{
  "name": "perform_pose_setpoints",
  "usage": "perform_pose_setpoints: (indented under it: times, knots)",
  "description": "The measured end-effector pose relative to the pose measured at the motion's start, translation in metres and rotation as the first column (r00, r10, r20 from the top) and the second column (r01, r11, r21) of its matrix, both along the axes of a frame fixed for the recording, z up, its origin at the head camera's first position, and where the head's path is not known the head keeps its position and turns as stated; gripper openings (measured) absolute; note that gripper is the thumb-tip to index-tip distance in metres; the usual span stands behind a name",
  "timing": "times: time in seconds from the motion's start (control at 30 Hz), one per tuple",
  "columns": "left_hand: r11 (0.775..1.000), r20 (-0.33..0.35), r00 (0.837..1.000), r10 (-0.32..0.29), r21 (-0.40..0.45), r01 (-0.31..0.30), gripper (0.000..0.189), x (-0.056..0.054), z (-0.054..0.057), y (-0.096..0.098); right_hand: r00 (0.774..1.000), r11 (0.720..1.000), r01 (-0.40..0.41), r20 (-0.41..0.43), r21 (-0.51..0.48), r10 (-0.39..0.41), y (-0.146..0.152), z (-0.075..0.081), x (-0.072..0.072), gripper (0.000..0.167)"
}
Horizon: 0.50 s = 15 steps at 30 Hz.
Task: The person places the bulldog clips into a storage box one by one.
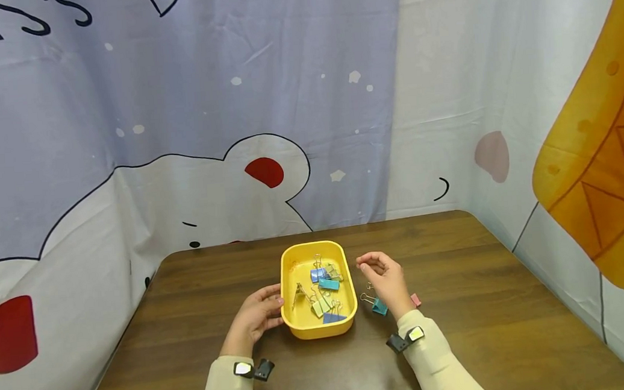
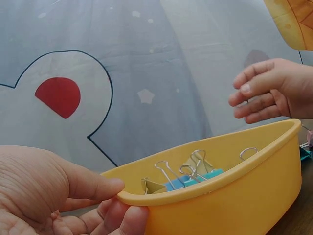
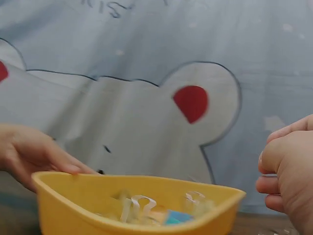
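Observation:
A yellow plastic box (image 1: 321, 332) stands on the table with several binder clips in it, among them a teal clip (image 1: 328, 284), a pale green clip (image 1: 321, 307) and a blue clip (image 1: 334, 318). My left hand (image 1: 257, 315) grips the box's left rim, thumb on top and fingers beneath, as the left wrist view shows. Just right of the box, above the table, hovers my right hand (image 1: 389, 281) with loosely bent fingers; I see nothing in it. Below it lie a teal binder clip (image 1: 379, 305) and a pink clip (image 1: 415, 300), partly hidden by the hand and wrist.
The brown wooden table (image 1: 213, 263) has rounded far corners. Behind it and along the sides hangs a printed cloth (image 1: 338, 108) with cartoon shapes. Each sleeve carries a small dark wrist camera, such as the right camera (image 1: 397, 342).

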<state>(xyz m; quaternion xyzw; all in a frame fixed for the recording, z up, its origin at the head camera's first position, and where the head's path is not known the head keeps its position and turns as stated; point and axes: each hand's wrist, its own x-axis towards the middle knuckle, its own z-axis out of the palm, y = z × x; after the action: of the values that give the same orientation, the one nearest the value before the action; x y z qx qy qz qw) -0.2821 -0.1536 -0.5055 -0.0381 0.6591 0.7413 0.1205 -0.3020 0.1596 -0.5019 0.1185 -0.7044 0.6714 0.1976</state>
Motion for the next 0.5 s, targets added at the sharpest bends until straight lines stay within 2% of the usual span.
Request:
perform_pose_setpoints:
  times: [0.3, 0.5]
  knots:
    - [1.0, 0.007, 1.0, 0.009, -0.018, -0.008, 0.047, -0.001, -0.001, 0.0, 0.995, 0.993, 0.078, 0.048, 0.089, -0.083, 0.038, -0.014, -0.006, 0.021]
    - [1.0, 0.003, 1.0, -0.005, -0.012, 0.005, 0.049, 0.0, -0.001, 0.0, 0.991, 0.963, 0.112, 0.044, 0.245, -0.126, 0.049, -0.012, -0.003, 0.025]
